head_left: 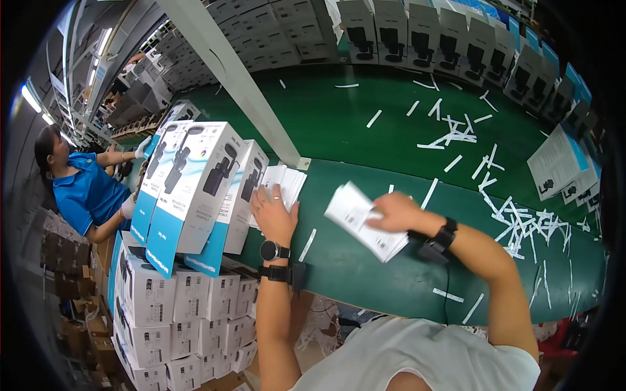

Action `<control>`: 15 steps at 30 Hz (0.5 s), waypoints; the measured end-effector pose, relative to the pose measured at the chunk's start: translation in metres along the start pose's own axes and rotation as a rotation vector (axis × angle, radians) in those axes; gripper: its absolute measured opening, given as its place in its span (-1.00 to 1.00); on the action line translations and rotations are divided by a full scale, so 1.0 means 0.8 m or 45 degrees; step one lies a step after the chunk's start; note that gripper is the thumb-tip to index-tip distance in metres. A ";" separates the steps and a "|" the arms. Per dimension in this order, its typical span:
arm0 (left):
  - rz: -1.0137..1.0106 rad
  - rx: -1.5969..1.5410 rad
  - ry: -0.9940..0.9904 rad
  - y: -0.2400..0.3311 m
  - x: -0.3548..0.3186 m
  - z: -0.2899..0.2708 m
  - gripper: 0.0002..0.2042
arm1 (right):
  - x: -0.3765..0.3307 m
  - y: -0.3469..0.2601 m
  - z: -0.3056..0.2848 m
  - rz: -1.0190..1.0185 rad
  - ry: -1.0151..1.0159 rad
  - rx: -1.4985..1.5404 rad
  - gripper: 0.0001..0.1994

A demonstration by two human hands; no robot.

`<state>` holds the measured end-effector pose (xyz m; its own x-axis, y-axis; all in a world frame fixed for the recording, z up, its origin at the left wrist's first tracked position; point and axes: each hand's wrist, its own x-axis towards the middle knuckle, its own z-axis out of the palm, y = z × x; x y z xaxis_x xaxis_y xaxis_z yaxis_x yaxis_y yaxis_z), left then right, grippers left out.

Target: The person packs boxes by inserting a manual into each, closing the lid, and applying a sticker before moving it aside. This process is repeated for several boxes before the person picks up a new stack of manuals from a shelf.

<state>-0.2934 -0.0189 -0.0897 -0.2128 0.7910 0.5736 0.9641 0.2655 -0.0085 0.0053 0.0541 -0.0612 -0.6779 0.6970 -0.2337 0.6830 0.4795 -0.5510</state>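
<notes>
My right hand (396, 212) grips a small stack of white printed leaflets (352, 210), thumb on top, held over the green table. My left hand (274, 214) rests with its fingers spread on another pile of white leaflets (290, 180) at the table's left side. Right beside that hand stand white-and-blue product boxes (207, 186), their blue-ended flaps hanging open toward me. What lies under my left palm is hidden.
Paper strips (521, 225) litter the green table (365, 287) at the right. A metal post (241, 81) rises behind the leaflets. Closed boxes (147, 296) are stacked at lower left. More open boxes (424, 36) line the back. A co-worker (88, 186) in blue stands at left.
</notes>
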 end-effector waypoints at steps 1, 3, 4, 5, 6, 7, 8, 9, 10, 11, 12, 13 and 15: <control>0.067 -0.013 0.009 0.002 -0.006 -0.002 -0.52 | -0.003 0.027 -0.009 0.110 0.112 -0.063 -0.50; 0.117 -0.011 0.020 0.001 -0.012 -0.003 -0.62 | -0.007 0.077 -0.044 0.184 0.137 -0.105 -0.49; 0.075 -0.103 -0.050 0.005 -0.012 0.001 -0.70 | -0.014 0.114 -0.066 0.301 0.230 -0.152 -0.46; 0.035 -0.193 -0.123 0.008 -0.013 0.004 -0.79 | -0.024 0.150 -0.078 0.475 0.528 -0.235 -0.50; 0.038 -0.199 -0.125 0.011 -0.017 0.007 -0.79 | -0.034 0.171 -0.104 0.634 0.623 -0.237 -0.52; 0.041 -0.204 -0.096 0.013 -0.021 0.009 -0.85 | -0.050 0.184 -0.131 0.788 0.719 -0.240 -0.54; 0.041 -0.206 -0.065 0.014 -0.023 0.010 -0.92 | -0.072 0.191 -0.144 0.775 0.867 -0.262 -0.54; 0.036 -0.205 -0.064 0.012 -0.025 0.011 -0.92 | -0.094 0.198 -0.151 0.757 1.012 -0.281 -0.54; 0.002 -0.294 -0.057 0.011 -0.025 0.012 -0.94 | -0.120 0.210 -0.154 0.631 1.057 -0.229 -0.56; -0.035 -0.372 -0.053 0.009 -0.029 0.011 -0.96 | -0.140 0.213 -0.149 0.497 1.092 -0.170 -0.59; -0.043 -0.369 -0.055 0.009 -0.031 0.005 -0.96 | -0.163 0.196 -0.145 0.448 1.052 0.019 -0.61; -0.047 -0.359 -0.038 0.012 -0.031 -0.003 -0.96 | -0.185 0.182 -0.137 0.401 1.008 0.210 -0.63; -0.050 -0.344 -0.025 0.008 -0.035 -0.008 -0.96 | -0.219 0.173 -0.117 0.380 0.873 0.252 -0.69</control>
<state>-0.2801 -0.0428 -0.1010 -0.2514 0.7943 0.5531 0.9619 0.1418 0.2336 0.2440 0.0480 -0.0211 -0.1086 0.9871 0.1175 0.7052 0.1598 -0.6907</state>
